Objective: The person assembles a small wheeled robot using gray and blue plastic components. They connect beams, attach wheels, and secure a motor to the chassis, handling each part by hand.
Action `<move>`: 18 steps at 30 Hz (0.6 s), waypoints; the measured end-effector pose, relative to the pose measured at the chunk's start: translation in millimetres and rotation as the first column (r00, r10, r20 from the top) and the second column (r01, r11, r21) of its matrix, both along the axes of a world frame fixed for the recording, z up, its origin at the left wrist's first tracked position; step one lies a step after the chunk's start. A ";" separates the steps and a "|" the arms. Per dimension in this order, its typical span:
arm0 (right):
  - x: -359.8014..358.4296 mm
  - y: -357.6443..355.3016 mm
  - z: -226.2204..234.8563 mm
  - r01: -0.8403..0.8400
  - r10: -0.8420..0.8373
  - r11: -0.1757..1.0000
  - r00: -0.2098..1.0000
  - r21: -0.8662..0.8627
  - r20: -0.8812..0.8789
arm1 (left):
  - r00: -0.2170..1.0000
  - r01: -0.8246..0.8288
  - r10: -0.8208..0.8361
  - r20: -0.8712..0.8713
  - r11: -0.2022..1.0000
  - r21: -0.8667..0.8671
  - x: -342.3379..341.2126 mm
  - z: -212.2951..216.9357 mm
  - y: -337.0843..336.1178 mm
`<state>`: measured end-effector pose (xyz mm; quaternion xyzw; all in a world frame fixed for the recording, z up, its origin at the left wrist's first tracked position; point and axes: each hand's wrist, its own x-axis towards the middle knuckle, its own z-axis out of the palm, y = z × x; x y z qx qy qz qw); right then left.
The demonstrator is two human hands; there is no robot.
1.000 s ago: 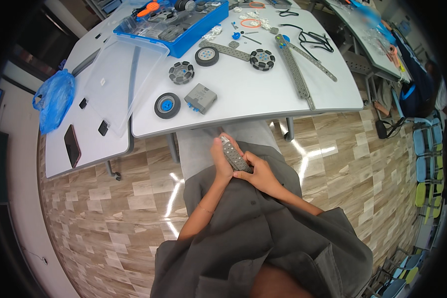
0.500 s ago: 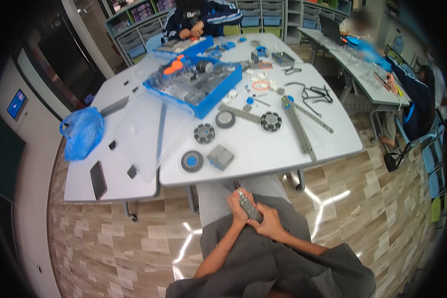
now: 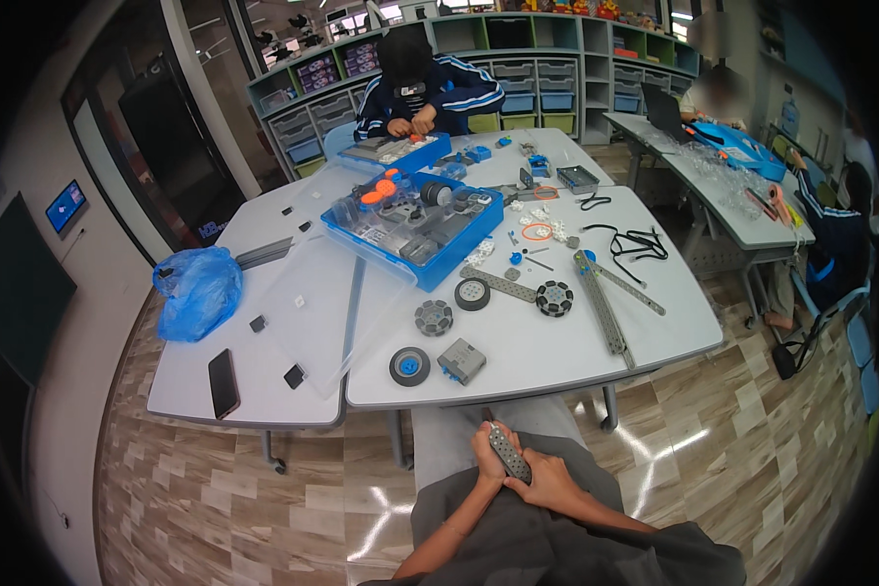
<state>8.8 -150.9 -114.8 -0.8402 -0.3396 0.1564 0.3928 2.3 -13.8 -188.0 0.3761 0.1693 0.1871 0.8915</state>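
Note:
Low over my lap, both hands are closed round a grey perforated building beam [image 3: 508, 453]. My left hand [image 3: 485, 451] wraps its far left side, and my right hand [image 3: 549, 481] grips the near end from the right. Their fingers partly cover the beam. On the table just beyond lie a grey box-shaped module [image 3: 462, 361] and a grey wheel with a blue hub [image 3: 409, 366]. Behind these are an omni wheel [image 3: 434, 317], another grey wheel [image 3: 473, 294] and a second omni wheel [image 3: 555, 299]. Long grey beams [image 3: 601, 303] lie joined at the right.
A blue parts tray [image 3: 430, 272] stands mid-table beside a clear plastic lid [image 3: 313, 303]. Black cables [image 3: 627, 244] lie at the right. A phone [image 3: 223, 384] and a blue plastic bag [image 3: 198, 293] are on the left. Across the table a person [image 3: 425, 98] handles parts over another tray.
The view has tilted up and turned a little left, so the table sits lower and further right in the picture. Both hands keep hold of the beam.

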 end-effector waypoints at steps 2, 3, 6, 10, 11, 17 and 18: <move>5.4 -6.3 4.0 -0.031 0.030 0.999 0.997 -0.011 -0.071 | 1.000 0.012 -0.013 0.009 1.000 0.018 0.8 -0.8 1.0; 6.9 -9.8 6.3 -0.048 0.046 0.999 0.993 -0.014 -0.107 | 1.000 0.005 -0.005 0.007 1.000 -0.009 0.9 -0.6 0.9; 7.1 -20.0 12.6 -0.099 0.078 0.989 0.982 -0.113 -0.173 | 0.999 -0.013 0.013 0.050 1.000 -0.016 0.5 3.8 0.0; 0.0 -23.3 11.1 -0.053 0.040 0.993 0.992 -0.107 -0.116 | 0.996 -0.081 0.077 0.053 0.994 0.074 1.7 13.3 -7.6; -2.5 -22.9 8.7 -0.045 0.035 0.993 0.995 -0.106 -0.089 | 0.995 -0.091 0.088 0.037 0.989 0.117 2.1 15.5 -9.4; -10.8 -16.8 -4.3 0.003 -0.007 0.999 0.994 -0.040 -0.114 | 0.984 -0.153 0.163 -0.078 0.980 0.126 6.4 22.0 -13.3; -10.4 -16.4 -4.0 0.001 -0.005 0.999 0.994 -0.041 -0.110 | 0.983 -0.154 0.164 -0.076 0.980 0.125 7.5 21.9 -13.3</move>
